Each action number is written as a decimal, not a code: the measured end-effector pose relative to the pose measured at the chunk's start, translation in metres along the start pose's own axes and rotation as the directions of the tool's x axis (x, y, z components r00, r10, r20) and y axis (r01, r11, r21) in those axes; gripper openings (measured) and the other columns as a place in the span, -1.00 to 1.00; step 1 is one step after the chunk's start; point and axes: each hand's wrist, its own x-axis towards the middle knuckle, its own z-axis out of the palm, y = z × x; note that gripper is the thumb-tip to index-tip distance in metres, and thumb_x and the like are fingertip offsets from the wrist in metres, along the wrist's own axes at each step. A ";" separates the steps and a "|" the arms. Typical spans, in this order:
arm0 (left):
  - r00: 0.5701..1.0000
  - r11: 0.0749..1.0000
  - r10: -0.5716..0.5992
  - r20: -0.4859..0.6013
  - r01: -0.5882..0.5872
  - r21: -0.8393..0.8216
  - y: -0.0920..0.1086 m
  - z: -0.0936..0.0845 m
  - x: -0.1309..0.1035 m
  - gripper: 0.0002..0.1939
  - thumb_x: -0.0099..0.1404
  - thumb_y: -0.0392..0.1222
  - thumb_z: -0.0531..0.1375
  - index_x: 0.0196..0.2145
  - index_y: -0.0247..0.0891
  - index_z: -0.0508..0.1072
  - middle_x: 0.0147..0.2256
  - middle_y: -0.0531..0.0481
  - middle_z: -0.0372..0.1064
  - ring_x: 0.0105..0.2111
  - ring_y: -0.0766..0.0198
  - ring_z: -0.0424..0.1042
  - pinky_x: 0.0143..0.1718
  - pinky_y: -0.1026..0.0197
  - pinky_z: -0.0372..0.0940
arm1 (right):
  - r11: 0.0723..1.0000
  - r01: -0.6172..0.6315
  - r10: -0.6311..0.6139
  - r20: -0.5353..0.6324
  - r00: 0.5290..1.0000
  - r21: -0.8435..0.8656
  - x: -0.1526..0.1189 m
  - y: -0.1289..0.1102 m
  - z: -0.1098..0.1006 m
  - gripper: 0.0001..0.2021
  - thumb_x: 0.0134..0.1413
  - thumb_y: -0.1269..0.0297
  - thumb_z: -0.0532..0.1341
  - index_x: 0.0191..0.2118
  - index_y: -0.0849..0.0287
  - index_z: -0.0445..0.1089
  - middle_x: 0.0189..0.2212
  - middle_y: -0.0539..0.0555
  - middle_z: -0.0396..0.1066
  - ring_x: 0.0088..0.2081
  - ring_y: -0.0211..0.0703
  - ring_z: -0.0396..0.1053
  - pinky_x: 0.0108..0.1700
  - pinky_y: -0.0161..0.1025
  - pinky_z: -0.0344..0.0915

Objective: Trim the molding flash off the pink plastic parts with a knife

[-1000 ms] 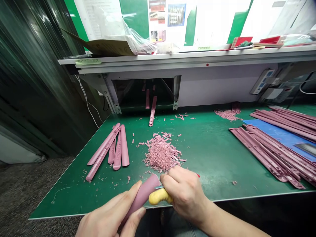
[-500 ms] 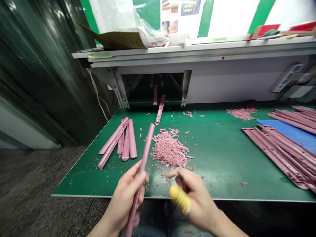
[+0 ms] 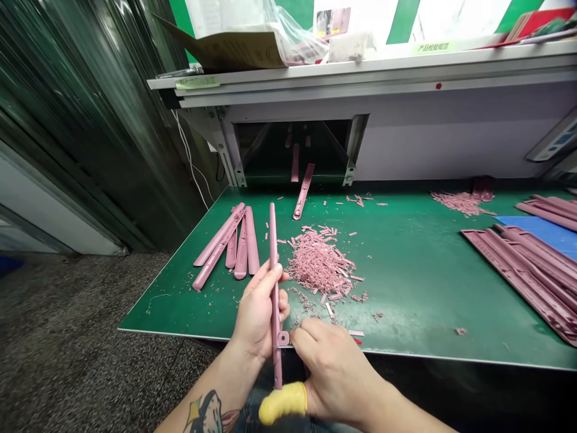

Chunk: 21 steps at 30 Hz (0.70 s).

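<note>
My left hand [image 3: 261,307] is wrapped round a long narrow pink plastic strip [image 3: 274,240], held nearly upright over the table's front edge. A small tab with a hole [image 3: 283,338] sticks out near its lower end. My right hand [image 3: 331,355] is closed beside that tab, a yellow finger cot [image 3: 283,403] on its thumb, which lies by the strip's bottom end. What looks like a thin blade [image 3: 283,347] shows at the tab; the rest is hidden in my right fingers. A heap of pink shavings [image 3: 320,264] lies just beyond my hands.
Several pink strips [image 3: 241,252] lie fanned at the left. Another strip [image 3: 304,191] rests before the conveyor opening [image 3: 293,179]. Long pink parts [image 3: 509,270] are stacked at the right near a blue sheet [image 3: 550,233]. A shelf [image 3: 315,75] runs above the green table [image 3: 415,288].
The strip has turned more upright and been drawn nearer. My right hand has moved left and down from the shavings to the strip's lower end. More shavings lie near the front edge.
</note>
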 end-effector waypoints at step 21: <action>0.948 0.869 -0.168 0.271 0.272 -0.414 0.011 0.000 0.004 -0.62 0.40 -0.23 -0.11 0.05 -0.44 0.31 -0.40 -0.01 0.37 -0.71 0.53 0.18 -0.85 0.50 0.07 | 0.899 0.074 -0.101 0.041 0.994 0.432 -0.013 -0.013 0.000 -0.37 0.33 -0.07 -0.22 -0.55 0.19 0.34 -0.67 0.01 0.27 -0.64 -0.28 0.15 -0.58 -0.27 0.00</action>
